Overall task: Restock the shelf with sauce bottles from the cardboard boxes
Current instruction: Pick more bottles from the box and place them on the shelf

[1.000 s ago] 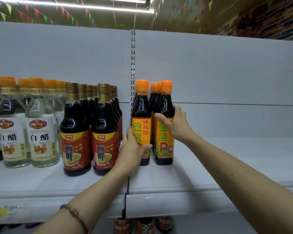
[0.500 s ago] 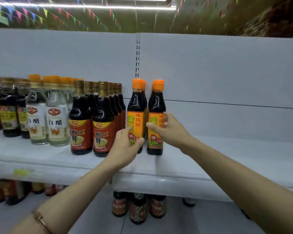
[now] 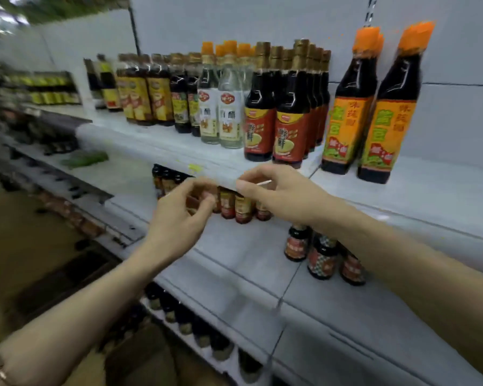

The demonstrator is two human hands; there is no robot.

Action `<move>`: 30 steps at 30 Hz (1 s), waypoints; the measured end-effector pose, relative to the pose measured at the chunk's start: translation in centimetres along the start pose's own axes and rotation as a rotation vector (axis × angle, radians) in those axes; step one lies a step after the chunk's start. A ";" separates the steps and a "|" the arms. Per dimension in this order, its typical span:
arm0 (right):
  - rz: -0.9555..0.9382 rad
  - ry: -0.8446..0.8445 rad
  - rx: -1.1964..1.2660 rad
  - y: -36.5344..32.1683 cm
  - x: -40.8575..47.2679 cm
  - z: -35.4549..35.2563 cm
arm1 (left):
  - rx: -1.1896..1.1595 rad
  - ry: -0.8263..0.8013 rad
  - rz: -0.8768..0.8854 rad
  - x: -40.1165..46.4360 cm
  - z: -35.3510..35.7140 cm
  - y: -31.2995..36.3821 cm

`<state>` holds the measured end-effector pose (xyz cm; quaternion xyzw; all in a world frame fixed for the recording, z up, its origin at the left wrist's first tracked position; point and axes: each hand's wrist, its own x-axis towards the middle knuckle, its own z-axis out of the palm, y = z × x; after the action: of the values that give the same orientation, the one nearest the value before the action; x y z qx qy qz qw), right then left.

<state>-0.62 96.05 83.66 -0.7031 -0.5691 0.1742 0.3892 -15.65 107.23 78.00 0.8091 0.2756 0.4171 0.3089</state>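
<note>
- Both hands, left hand (image 3: 179,215) and right hand (image 3: 279,190), are held empty before the shelf (image 3: 402,190), fingers loosely curled.
- Two orange-capped bottles (image 3: 368,107), labelled 黄豆, are stood beside red-labelled bottles (image 3: 273,118) and 白醋 vinegar (image 3: 221,107).

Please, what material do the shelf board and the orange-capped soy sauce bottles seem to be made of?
Shelf board: probably painted metal, given its smooth, matte white surface and thin rolled front edge.

Orange-capped soy sauce bottles: glossy clear glass or plastic, I cannot tell which. The dark liquid shows through, the caps look like plastic, and the labels are printed.

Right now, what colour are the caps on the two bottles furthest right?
Orange caps, seen clearly in the head view.
</note>
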 end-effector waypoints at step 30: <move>-0.194 -0.482 0.073 -18.2 33.6 48.5 | 0.424 -0.105 -0.412 2.7 -42.0 -41.4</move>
<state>-36.28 145.31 72.98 -0.5690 -0.7033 0.3190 0.2824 -57.60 147.73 68.52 0.8031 0.4986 0.2363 0.2250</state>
